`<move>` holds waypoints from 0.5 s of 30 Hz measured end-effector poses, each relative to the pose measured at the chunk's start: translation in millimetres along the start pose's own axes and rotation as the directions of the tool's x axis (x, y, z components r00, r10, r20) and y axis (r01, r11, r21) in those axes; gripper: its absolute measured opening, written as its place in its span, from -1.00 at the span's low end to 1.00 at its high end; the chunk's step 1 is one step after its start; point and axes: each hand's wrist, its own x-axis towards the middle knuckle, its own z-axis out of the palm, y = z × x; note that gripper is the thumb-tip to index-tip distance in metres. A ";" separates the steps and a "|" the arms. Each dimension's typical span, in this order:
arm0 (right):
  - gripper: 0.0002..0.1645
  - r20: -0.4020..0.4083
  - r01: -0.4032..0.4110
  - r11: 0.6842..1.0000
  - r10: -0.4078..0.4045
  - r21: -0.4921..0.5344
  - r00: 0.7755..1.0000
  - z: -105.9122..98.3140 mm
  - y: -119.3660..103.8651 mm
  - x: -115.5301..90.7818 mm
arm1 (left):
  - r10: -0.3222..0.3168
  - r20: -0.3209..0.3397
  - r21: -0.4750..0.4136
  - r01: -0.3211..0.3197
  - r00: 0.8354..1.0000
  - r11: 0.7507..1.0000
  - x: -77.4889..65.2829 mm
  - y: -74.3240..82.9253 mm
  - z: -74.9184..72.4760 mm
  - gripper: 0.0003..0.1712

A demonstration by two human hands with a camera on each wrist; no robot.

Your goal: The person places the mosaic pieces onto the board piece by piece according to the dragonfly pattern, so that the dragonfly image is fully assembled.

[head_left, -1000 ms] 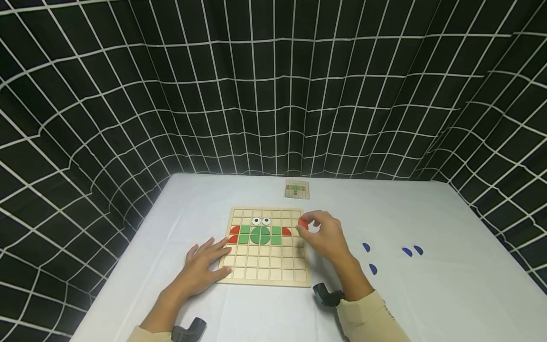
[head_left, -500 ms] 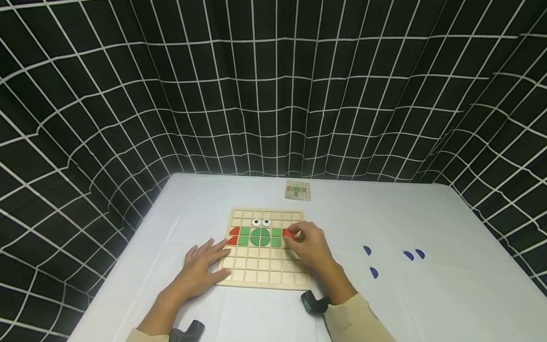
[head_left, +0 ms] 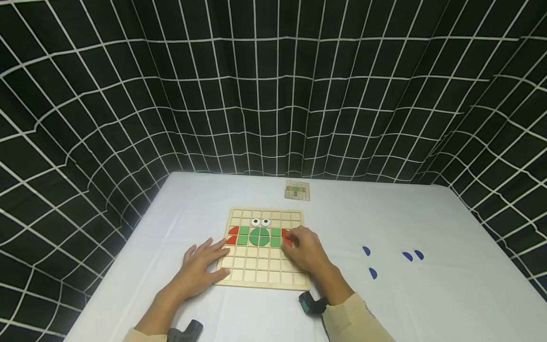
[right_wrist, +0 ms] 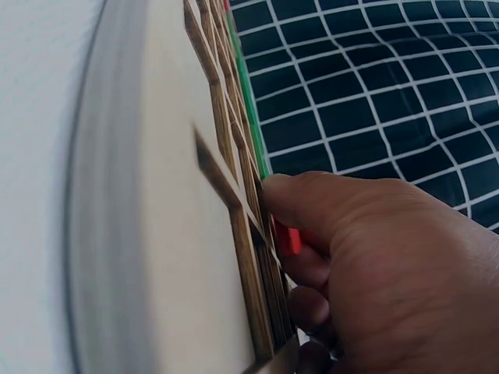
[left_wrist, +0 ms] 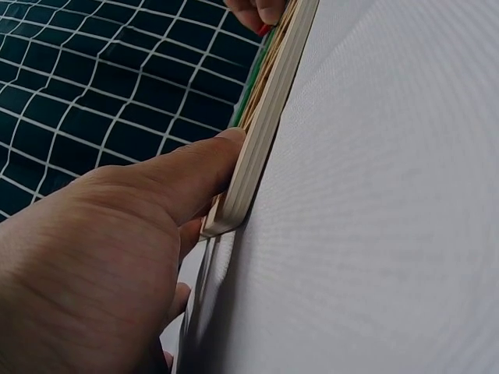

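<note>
A wooden grid board (head_left: 262, 276) lies on the white table, with two eye discs (head_left: 260, 222) above a green circle of quarter pieces (head_left: 259, 236). Green squares (head_left: 242, 235) flank the circle. Two red quarter-round pieces (head_left: 232, 235) sit at its left end. Fingers spread, my left hand (head_left: 198, 270) rests on the board's left edge; in the left wrist view its thumb (left_wrist: 210, 167) touches the border. My right hand (head_left: 306, 249) pinches a red quarter-round piece (right_wrist: 287, 238) at the lower cell right of the green squares. Its fingers partly hide the red piece above.
Several blue half-round pieces (head_left: 373, 273) lie on the table (head_left: 427, 294) to the right. A small pattern card (head_left: 297, 190) showing a similar figure lies behind the board. A black curtain with white grid lines (head_left: 273, 95) encloses the back and sides.
My right hand has moved left and down from the board's right edge, bringing the red piece to the cell beside the green square. The left hand has stayed in place.
</note>
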 end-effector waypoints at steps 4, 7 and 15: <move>-0.73 0.008 0.014 1.000 -0.014 0.000 1.000 0.3 0.2 -0.5 | 0.002 0.000 0.006 -0.002 1.000 1.000 0.4 0.8 -0.6 -0.34; -0.74 0.023 -0.001 1.000 0.001 0.001 1.000 0.5 -0.3 -1.1 | 0.005 0.002 0.005 -0.005 1.000 1.000 0.4 1.3 -1.0 -0.35; -0.79 -0.029 0.018 0.999 -0.017 0.037 0.999 -6.0 -4.0 -1.8 | 0.001 0.004 0.002 -0.001 1.000 1.000 0.3 1.2 0.5 -0.34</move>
